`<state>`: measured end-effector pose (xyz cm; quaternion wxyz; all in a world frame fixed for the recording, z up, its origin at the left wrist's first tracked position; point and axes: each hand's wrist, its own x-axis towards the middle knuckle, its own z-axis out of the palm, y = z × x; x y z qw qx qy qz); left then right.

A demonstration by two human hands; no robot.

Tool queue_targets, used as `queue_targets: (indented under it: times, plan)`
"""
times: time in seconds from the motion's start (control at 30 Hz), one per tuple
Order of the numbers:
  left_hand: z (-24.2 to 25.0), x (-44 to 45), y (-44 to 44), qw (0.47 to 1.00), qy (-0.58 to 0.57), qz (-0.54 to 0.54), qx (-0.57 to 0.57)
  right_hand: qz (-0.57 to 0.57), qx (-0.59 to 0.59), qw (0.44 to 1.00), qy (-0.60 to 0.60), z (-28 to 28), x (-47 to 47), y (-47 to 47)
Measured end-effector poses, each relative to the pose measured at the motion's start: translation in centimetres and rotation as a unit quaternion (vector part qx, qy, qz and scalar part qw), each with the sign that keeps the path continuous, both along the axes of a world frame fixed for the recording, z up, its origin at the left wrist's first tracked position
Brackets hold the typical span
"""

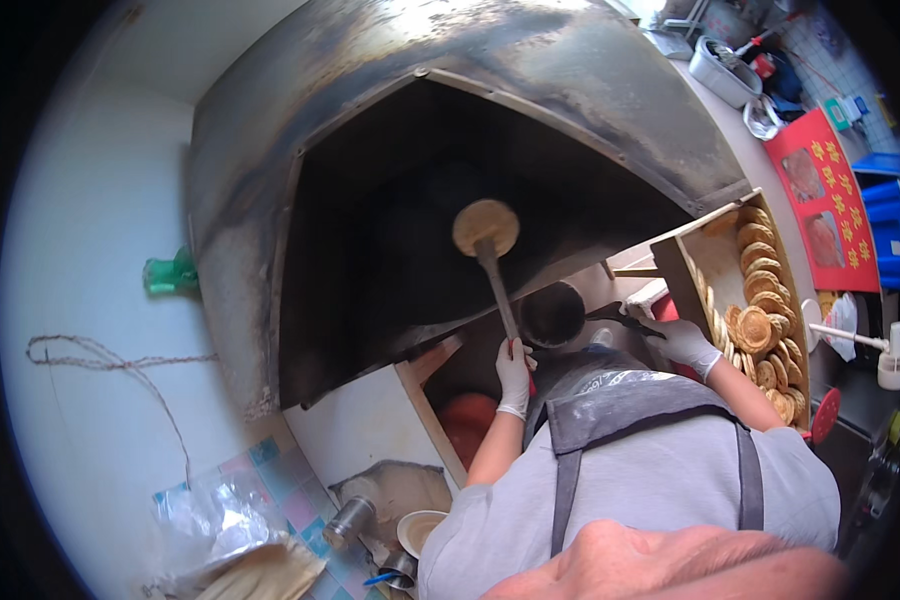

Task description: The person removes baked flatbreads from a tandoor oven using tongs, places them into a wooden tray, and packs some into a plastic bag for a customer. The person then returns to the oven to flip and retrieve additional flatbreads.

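My left hand (513, 366), in a white glove, grips the lower shaft of a long-handled peel (499, 292) with a red grip. At the peel's far end, a pale round disc (487, 227) shows against the dark mouth of a metal oven or hood; I cannot tell whether it is flatbread or the tool's own head. My right hand (679, 343), also gloved, is closed around a dark tool (626, 319). That tool points at a dark round vessel (553, 315); whether the two are joined cannot be made out.
A wooden tray (712, 247) of baked flatbreads (755, 328) stands right of my right hand. Above looms the sooty metal hood (232, 247). At lower left are a metal canister (350, 521), a bowl (421, 531) and a plastic bag (225, 521). A red sign (829, 202) bears writing.
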<state>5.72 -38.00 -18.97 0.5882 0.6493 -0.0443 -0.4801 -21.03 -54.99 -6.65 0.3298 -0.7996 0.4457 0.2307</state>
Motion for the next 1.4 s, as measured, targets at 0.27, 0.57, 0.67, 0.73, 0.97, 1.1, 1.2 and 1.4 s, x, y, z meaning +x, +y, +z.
queue_targets:
  times: [0.27,0.57,0.67,0.73,0.97,1.1,1.2,1.4]
  plan:
    - [-0.7,5.4,-2.1,0.961,-0.009,0.274,0.026,-0.037,-0.031,0.991,-0.126,1.3,10.6,-2.2]
    - [0.2,8.4,3.1,0.984,0.084,0.156,-0.003,0.021,-0.185,0.979,-0.087,-6.2,36.9,-14.7]
    - [1.8,8.9,6.3,0.991,0.107,0.086,0.002,-0.011,-0.207,0.977,-0.049,-8.8,39.8,-18.4]
    - [2.1,9.2,8.7,0.993,0.111,0.039,0.022,0.0,-0.195,0.98,-0.046,-9.6,37.6,-18.6]
    - [3.4,11.8,8.4,0.995,0.09,-0.03,-0.021,0.158,-0.148,0.974,0.063,-2.8,13.9,-3.6]
    - [4.4,13.6,5.0,0.994,0.094,-0.047,-0.036,0.077,-0.089,0.99,0.081,2.9,17.6,-3.5]
    - [4.7,14.3,3.9,0.992,0.083,-0.087,-0.032,0.021,-0.207,0.976,-0.061,-0.6,24.7,-6.9]
    - [5.8,12.6,2.3,0.989,0.093,-0.103,-0.046,-0.007,-0.26,0.965,-0.043,-8.7,41.2,-17.2]
